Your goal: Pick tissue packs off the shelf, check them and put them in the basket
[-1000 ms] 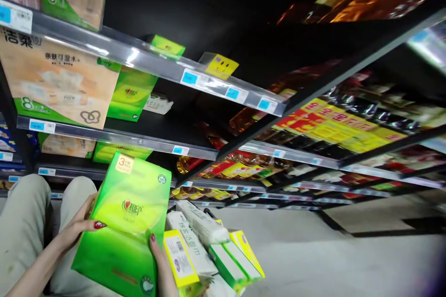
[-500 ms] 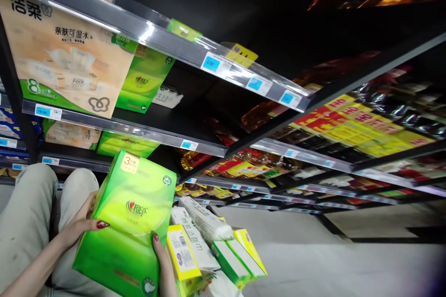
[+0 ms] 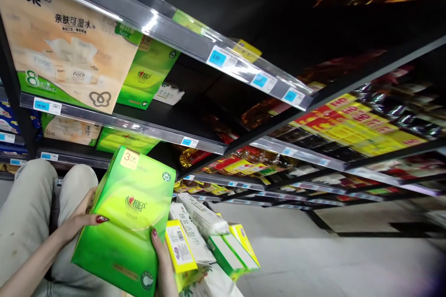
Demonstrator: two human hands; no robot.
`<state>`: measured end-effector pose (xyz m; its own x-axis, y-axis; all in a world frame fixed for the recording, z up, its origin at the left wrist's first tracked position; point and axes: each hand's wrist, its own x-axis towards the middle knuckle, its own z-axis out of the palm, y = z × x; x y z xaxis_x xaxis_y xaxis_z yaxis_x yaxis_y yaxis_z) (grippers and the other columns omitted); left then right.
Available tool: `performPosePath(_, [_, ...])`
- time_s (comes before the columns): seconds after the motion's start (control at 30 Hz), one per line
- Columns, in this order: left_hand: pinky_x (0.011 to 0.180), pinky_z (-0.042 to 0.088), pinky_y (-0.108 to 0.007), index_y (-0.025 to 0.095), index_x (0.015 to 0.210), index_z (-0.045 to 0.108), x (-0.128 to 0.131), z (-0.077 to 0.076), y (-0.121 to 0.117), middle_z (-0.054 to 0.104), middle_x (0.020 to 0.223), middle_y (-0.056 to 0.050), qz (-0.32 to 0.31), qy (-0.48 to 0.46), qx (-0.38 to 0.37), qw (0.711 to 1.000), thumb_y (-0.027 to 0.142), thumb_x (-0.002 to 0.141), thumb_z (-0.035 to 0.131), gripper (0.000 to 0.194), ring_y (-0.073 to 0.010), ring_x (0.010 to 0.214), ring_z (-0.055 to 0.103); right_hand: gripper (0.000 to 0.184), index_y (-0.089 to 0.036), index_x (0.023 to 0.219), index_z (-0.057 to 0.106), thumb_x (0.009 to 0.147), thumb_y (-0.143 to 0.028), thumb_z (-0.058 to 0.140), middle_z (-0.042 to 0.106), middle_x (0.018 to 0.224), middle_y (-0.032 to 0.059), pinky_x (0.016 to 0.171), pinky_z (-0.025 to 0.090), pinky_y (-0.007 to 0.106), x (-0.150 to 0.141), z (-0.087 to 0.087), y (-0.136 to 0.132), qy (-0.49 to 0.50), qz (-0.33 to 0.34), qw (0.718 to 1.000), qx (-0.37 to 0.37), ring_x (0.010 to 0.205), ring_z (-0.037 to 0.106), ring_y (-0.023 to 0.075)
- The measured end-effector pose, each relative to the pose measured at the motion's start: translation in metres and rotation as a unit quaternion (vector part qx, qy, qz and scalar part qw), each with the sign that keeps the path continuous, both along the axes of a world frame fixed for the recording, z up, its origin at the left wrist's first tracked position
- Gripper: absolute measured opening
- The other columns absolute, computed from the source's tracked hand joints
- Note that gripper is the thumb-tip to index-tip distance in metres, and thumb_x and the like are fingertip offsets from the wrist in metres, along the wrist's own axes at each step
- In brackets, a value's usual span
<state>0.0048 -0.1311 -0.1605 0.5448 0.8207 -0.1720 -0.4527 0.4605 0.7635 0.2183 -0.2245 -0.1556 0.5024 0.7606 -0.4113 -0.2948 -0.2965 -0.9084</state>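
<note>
Both my hands hold a green tissue pack [image 3: 127, 218] with a yellow "3" label, low in the head view above my knees [image 3: 38, 195]. My left hand [image 3: 78, 220] grips its left edge, thumb across the front. My right hand [image 3: 160, 260] clasps its lower right edge, thumb on the front. Just right of the pack lie several yellow, green and white tissue packets [image 3: 209, 246]. Above, a shelf [image 3: 121, 123] carries a matching green pack [image 3: 146, 76] beside a large beige tissue pack [image 3: 66, 46].
Black store shelving with blue price tags [image 3: 218, 58] runs off to the right, stocked with red and yellow goods [image 3: 348, 123]. A small white packet [image 3: 169, 93] lies deep on the middle shelf. Grey floor [image 3: 331, 260] stretches at the lower right.
The view has swung slightly up and left, so the shelves sit lower and nearer. The green pack stays in both hands, raised a little.
</note>
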Motion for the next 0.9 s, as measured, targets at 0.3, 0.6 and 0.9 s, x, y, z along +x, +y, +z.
performPosePath(0.3, [0.104,0.050,-0.040,0.024,0.135,0.052,-0.002,-0.007,0.004,0.067,0.136,-0.003,0.000,0.018,0.006,1.000,0.031,0.073,0.077,0.068,-0.0393,0.137,0.053,0.068,-0.024,0.107,0.078,0.049,-0.057,0.087,0.078,0.117,0.0104,0.120,0.043,0.052,0.013,-0.018,0.020,-0.015,-0.015,1.000,-0.013,0.144,0.050,0.0391])
performPosePath(0.6, [0.104,0.050,-0.040,0.024,0.152,0.039,-0.004,-0.006,0.003,0.060,0.147,-0.009,-0.008,0.004,-0.031,0.999,0.033,0.070,0.082,0.093,-0.0392,0.141,0.049,0.086,-0.021,0.120,0.076,0.045,-0.060,0.092,0.076,0.124,0.0135,0.120,0.043,0.053,0.011,-0.012,0.025,-0.026,-0.013,0.999,-0.020,0.143,0.050,0.0413])
performPosePath(0.9, [0.105,0.051,-0.044,0.025,0.151,0.042,-0.005,-0.005,0.003,0.059,0.147,-0.010,-0.003,0.030,-0.054,0.998,0.035,0.067,0.085,0.094,-0.0434,0.138,0.051,0.087,-0.023,0.141,0.063,0.067,-0.063,0.084,0.076,0.125,0.0113,0.096,0.062,0.050,-0.029,0.017,0.003,0.064,-0.052,0.997,0.002,0.123,0.068,0.0385])
